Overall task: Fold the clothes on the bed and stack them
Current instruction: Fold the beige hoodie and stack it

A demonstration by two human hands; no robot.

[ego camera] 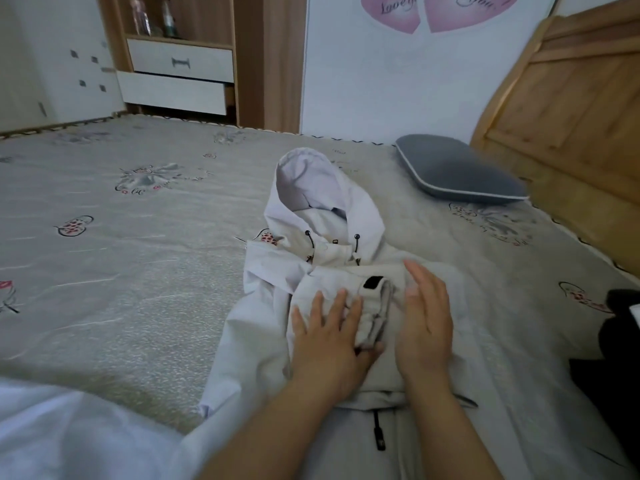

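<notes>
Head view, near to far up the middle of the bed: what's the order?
Black zipper pull → left hand and right hand flat on the folded white jacket → black sleeve patch → drawcords → hood

I see a grey pillow (457,169) lying by the wooden headboard (568,109). Beyond the bed stands a wooden cabinet (249,60) with two white drawers (180,60), the lower pulled out. Two pink hearts (429,10) mark the white wall.

Both hands' fingers (341,306) lie on the jacket (311,265) on the bed (138,254); its hood (311,181) lies beyond them, the pillow (457,169) beyond and right.
</notes>
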